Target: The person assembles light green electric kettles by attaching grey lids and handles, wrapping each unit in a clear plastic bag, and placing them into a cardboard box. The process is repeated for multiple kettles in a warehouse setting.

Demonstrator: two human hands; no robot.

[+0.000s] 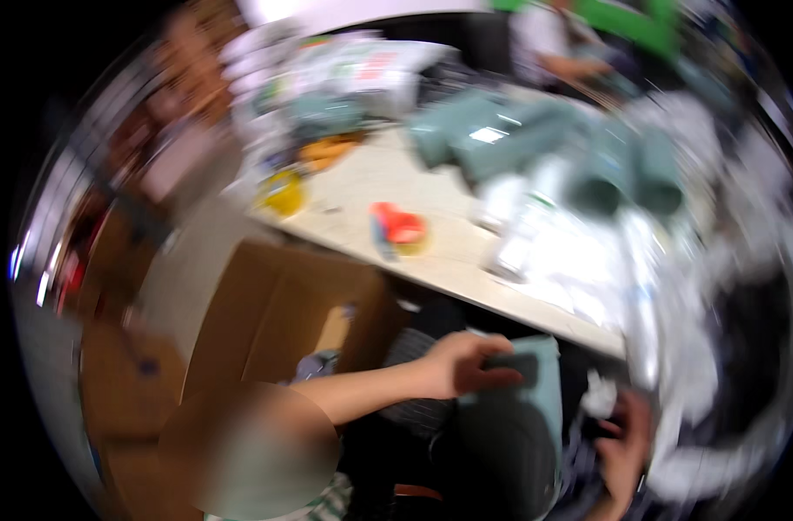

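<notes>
The picture is smeared by motion. My left hand (pixel 468 365) is over the far edge of a flat grey-green plastic packet (pixel 546 382) on my lap, its thumb and fingers apart. A dark patch, perhaps a shadow, lies beside the fingertips; whether they touch the packet I cannot tell. To the right of the packet is my right hand (pixel 624 445), blurred, with its fingers spread. Just beyond those fingers shows a crumpled white scrap (pixel 599 395), seemingly apart from them.
An open cardboard box (pixel 266 304) stands at my left. On the table (pixel 344 226) are an orange-red tape dispenser (pixel 400 227), a yellow tape roll (pixel 282 193), grey-green rolls (pixel 518 139) and clear plastic bags (pixel 561 269). Another person (pixel 535 43) is at the far side.
</notes>
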